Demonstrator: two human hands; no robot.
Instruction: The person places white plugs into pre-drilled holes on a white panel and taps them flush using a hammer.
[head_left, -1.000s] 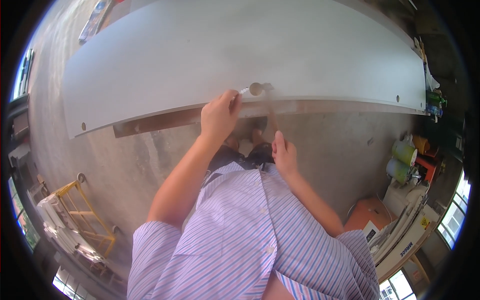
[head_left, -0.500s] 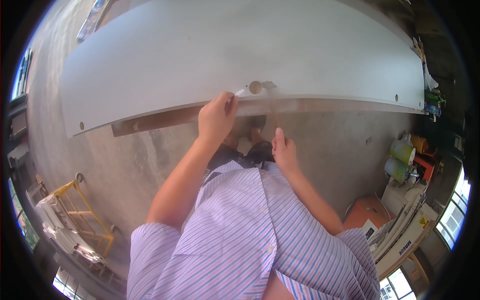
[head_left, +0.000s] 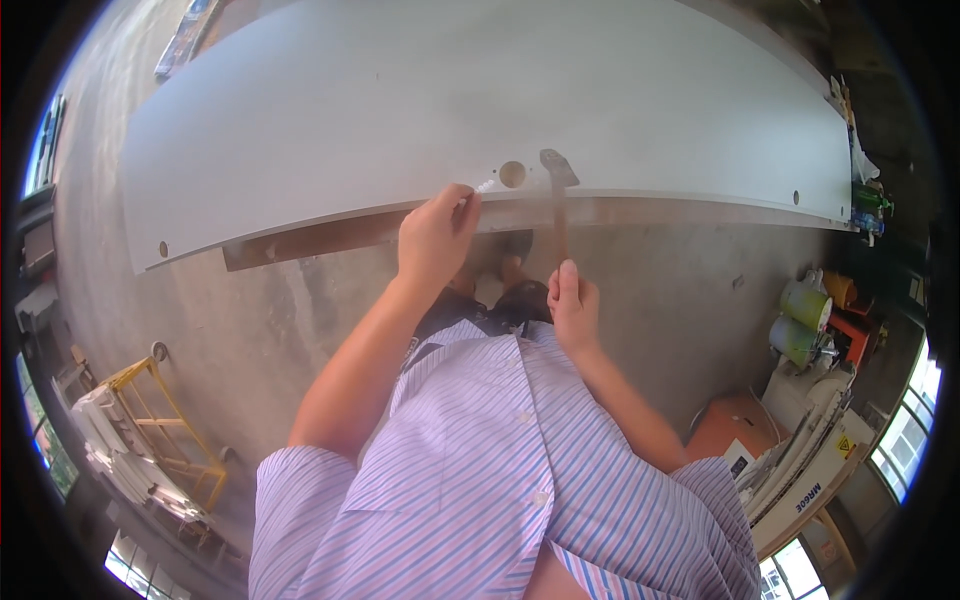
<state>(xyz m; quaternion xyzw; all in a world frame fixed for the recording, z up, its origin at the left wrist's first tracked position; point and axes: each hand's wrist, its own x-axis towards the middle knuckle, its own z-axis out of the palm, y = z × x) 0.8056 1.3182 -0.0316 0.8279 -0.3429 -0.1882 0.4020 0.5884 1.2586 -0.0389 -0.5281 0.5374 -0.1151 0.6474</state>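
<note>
A long light grey panel [head_left: 330, 120] lies flat in front of me, with a round hole [head_left: 512, 174] near its near edge and tiny dark holes beside it. My left hand [head_left: 432, 238] pinches a small white ridged plastic plug [head_left: 486, 186], just left of the round hole. Whether the plug's tip sits in a small hole, I cannot tell. My right hand [head_left: 574, 308] is closed round the lower end of a hammer [head_left: 559, 215] with a wooden handle. The hammer's head is over the panel, right of the round hole.
A brown wooden support [head_left: 320, 244] runs under the panel's near edge. At the lower left stands a yellow metal frame [head_left: 165, 425] beside stacked white pieces. Green containers [head_left: 800, 305], an orange-brown object [head_left: 735, 430] and long white boxes [head_left: 805, 490] are on the right.
The hammer's head has moved right, away from the round hole, and my right hand has shifted slightly right with it. My left hand and the plug have barely moved.
</note>
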